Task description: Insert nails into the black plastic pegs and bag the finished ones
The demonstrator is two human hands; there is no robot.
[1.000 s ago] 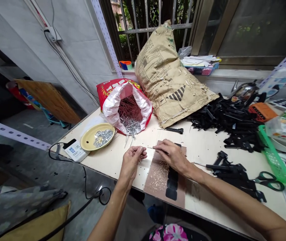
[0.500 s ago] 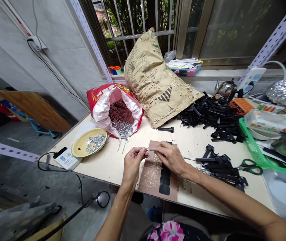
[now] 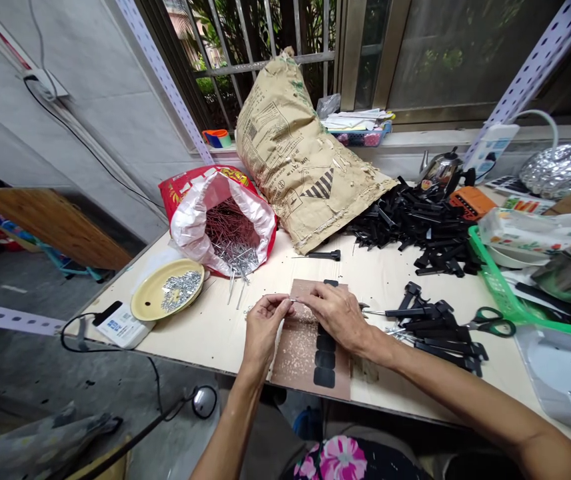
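My left hand (image 3: 265,323) is closed in a pinch, thumb against fingers, on one end of a thin metal pin (image 3: 293,301). My right hand (image 3: 338,313) pinches the other end, so the fingertips of both hands nearly meet. Most of the pin is hidden by the fingers. Below them lies a brown board (image 3: 295,373) strewn with pale crumbs, with a column of black rounded squares (image 3: 324,377) along its right side. Past my right wrist, a slim metal rod with a black handle (image 3: 405,312) rests among several black plastic pieces (image 3: 445,343).
A yellow plate (image 3: 140,297) of small metal bits sits left. Behind are a red bag (image 3: 170,193) of long pins and a large paper sack (image 3: 290,153). A black heap (image 3: 410,220), scissors (image 3: 490,321) and a green basket (image 3: 503,293) lie to the right.
The whole view has shifted slightly, with the table's things appearing further left. Both hands keep their pinch over the board, and the right-hand fingers look a little more bent.
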